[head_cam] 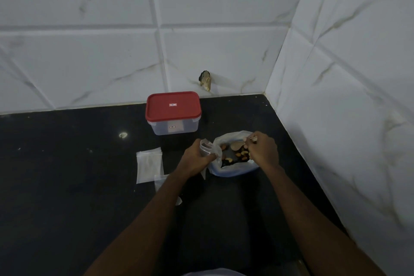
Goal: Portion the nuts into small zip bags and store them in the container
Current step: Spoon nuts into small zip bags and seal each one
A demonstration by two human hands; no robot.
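Note:
On the black counter lies a large clear bag (pixel 233 169) with its mouth open, and mixed nuts (pixel 237 155) show inside. My left hand (pixel 197 158) grips a small clear zip bag (pixel 207 147) upright just left of the large bag. My right hand (pixel 262 149) holds a small wooden spoon (pixel 237 145) whose bowl sits over the nuts. Behind them stands a clear container with a red lid (pixel 173 106), closed. A stack of small empty zip bags (pixel 149 164) lies to the left.
White marble-look tiled walls meet in a corner at the back right, close behind the large bag. Another flat small bag (pixel 160 180) lies partly under my left forearm. A dark chipped spot (pixel 205 79) marks the back wall.

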